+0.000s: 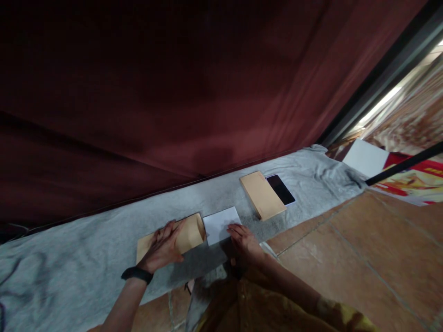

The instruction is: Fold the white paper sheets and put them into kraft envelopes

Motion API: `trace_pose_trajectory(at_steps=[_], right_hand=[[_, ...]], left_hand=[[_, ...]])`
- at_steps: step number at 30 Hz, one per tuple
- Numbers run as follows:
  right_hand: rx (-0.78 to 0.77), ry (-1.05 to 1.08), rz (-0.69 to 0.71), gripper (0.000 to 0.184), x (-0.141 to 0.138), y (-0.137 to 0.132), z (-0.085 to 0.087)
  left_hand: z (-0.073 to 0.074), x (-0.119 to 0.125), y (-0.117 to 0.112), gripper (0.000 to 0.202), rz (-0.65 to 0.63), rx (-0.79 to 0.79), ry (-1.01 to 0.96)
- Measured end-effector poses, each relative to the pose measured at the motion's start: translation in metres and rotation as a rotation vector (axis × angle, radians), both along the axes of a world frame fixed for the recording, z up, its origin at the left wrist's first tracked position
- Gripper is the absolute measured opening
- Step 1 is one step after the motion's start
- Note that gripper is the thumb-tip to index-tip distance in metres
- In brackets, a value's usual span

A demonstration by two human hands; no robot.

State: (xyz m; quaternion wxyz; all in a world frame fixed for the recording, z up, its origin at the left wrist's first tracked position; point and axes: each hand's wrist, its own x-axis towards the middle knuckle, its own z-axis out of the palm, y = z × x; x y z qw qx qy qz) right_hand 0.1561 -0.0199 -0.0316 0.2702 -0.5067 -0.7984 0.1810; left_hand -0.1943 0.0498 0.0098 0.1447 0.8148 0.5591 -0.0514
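Note:
A brown paper envelope lies on the grey cloth, its mouth bulging apart at the right end. My left hand spans it from above, fingers across the top and thumb at the near edge. A folded-looking white paper lies flat against that mouth; how far it reaches inside cannot be made out. The fingertips of my right hand are on the paper's right side, and the thumb is hidden. Right of the paper rests a stack of brown envelopes.
A dark-screened phone or tablet lies beside the stack. Grey cloth covers the narrow surface, with a dark red curtain behind it. Tiled floor shows in front. A black pole and a colourful printed sheet are at right.

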Motion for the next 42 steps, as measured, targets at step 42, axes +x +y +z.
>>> trace_pose_trajectory(at_steps=[42], right_hand=[[0.079,-0.28,0.153,0.054,0.045,-0.022,-0.001]], left_hand=[[-0.039,0.142,-0.117,0.082,-0.153,0.442,-0.077]])
